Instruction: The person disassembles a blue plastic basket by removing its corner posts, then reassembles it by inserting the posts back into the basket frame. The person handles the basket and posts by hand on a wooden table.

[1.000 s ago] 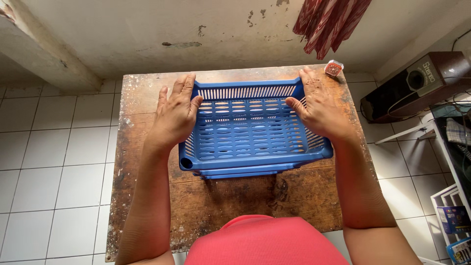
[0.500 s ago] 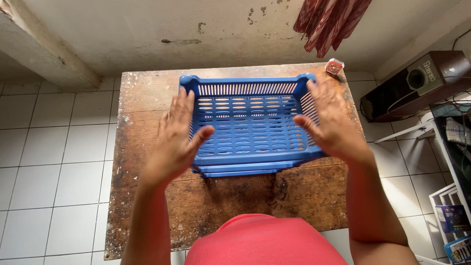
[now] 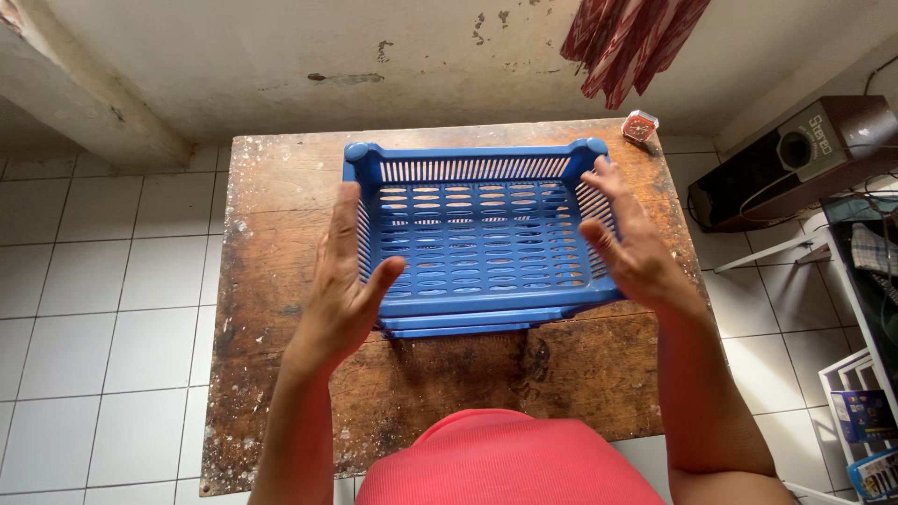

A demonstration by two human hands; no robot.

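A blue slotted plastic basket (image 3: 472,238) rests on a worn wooden table (image 3: 281,271), with what looks like a second blue basket nested under it. My left hand (image 3: 344,281) hovers flat at the basket's left side, fingers straight and apart, holding nothing. Beside the right wall of the basket my right hand (image 3: 631,248) is raised the same way, palm facing inward. Neither hand grips the basket.
A small red and clear box (image 3: 640,125) lies at the table's far right corner. A brown speaker (image 3: 795,159) and white shelving (image 3: 861,411) stand to the right. Red striped cloth (image 3: 627,42) hangs on the wall behind. White floor tiles (image 3: 103,281) lie to the left.
My hands were gripping the basket's two sides a second ago. They have let go and lifted back toward me, and the basket now sits a bit farther away on the table.
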